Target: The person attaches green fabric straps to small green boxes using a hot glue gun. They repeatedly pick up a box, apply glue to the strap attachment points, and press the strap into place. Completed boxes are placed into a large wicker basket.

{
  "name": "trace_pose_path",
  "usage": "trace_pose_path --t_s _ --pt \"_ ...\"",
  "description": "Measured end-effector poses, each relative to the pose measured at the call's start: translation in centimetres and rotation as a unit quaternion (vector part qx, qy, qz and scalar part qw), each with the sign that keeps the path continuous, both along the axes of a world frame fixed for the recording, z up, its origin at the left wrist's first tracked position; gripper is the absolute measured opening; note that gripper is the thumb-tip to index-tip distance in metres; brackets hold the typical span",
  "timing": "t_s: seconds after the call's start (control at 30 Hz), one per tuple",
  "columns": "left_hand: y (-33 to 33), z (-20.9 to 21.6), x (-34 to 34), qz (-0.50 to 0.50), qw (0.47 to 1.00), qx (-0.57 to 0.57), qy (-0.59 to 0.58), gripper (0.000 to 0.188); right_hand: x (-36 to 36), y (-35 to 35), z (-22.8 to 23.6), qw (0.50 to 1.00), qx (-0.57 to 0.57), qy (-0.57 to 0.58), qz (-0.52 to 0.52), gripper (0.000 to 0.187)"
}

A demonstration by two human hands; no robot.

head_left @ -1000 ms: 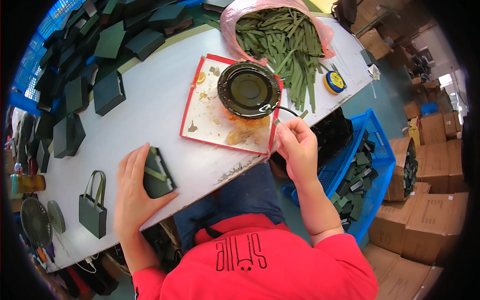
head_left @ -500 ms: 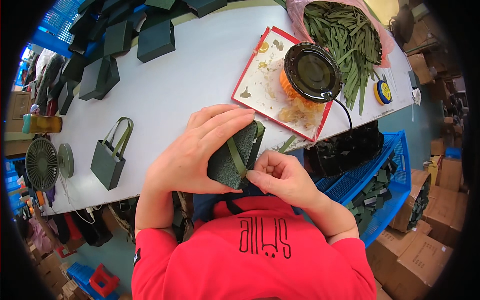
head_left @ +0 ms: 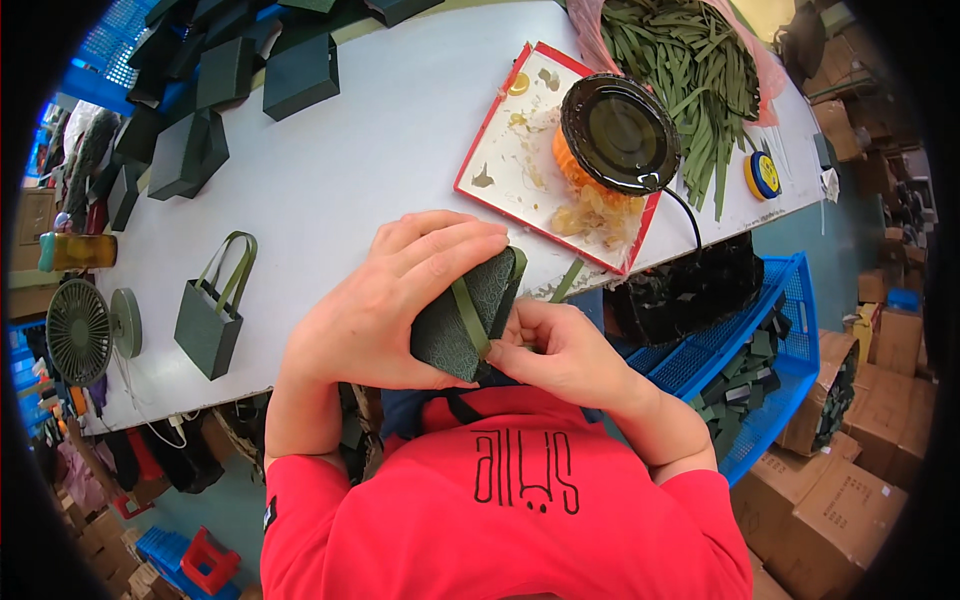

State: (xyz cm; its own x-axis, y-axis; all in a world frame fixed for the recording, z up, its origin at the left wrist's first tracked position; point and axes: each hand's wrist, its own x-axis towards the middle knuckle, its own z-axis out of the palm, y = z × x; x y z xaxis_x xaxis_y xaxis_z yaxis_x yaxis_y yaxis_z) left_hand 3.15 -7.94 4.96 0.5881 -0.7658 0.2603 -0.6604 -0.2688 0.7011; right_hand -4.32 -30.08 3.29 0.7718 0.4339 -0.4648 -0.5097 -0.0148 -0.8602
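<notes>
My left hand [head_left: 370,300] wraps over a small dark green patterned gift bag [head_left: 440,335], its fingers along the top and its thumb at the near edge. An olive green ribbon [head_left: 468,315] lies across the bag as a handle loop. At the bag's right edge my right hand [head_left: 565,350] is closed in a pinch on the ribbon's lower end; its fingertips are partly behind the bag. A loose ribbon strip [head_left: 567,281] sticks up just beyond the right hand. On the table to the left stands another green bag [head_left: 208,328] with looped ribbon handles.
A red-edged white board [head_left: 490,170], smeared with dried amber residue, carries a black round pot [head_left: 620,130] with a cord. Green ribbons [head_left: 690,90] spill from a pink bag behind. Dark green boxes [head_left: 302,78] lie far left, near a fan [head_left: 80,330]. A blue crate [head_left: 785,385] stands right.
The right thumb has pressed in closer against the ribbon and bag edge, and the right fingers have slipped further behind the bag. The left hand keeps its hold; the whole view has shifted slightly.
</notes>
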Motion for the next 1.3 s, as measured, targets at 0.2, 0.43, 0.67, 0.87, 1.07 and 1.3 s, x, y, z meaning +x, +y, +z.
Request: trace_pose_path --t_s 0.2,0.43,0.67,0.87,1.07,1.3 --pt "-0.7 0.3 -0.3 -0.004 0.998 0.02 -0.053 0.086 0.8 -0.2 -0.3 0.996 -0.044 0.049 0.06 0.023" --pt "-0.1 -0.1 -0.3 0.055 0.997 0.015 -0.052 0.088 0.8 -0.6 -0.1 0.996 0.063 0.015 -0.056 0.018" --pt "0.2 0.0 -0.3 0.107 0.992 -0.025 -0.059 0.094 -1.9 -3.0 -1.2 0.957 0.066 -0.275 -0.057 0.017" --pt "-0.5 0.4 -0.3 0.086 0.994 -0.037 -0.05 0.095 -2.1 -0.7 -1.5 0.983 0.15 0.065 0.078 0.032" --pt "0.4 0.4 -1.3 0.1 0.994 -0.003 -0.03 0.097 -3.0 -1.6 -2.5 0.912 0.299 -0.013 -0.281 0.049" --pt "3.0 -1.1 -2.0 0.125 0.991 0.024 -0.03 0.106 -2.3 -4.3 -1.5 0.856 0.254 -0.016 -0.45 0.04"
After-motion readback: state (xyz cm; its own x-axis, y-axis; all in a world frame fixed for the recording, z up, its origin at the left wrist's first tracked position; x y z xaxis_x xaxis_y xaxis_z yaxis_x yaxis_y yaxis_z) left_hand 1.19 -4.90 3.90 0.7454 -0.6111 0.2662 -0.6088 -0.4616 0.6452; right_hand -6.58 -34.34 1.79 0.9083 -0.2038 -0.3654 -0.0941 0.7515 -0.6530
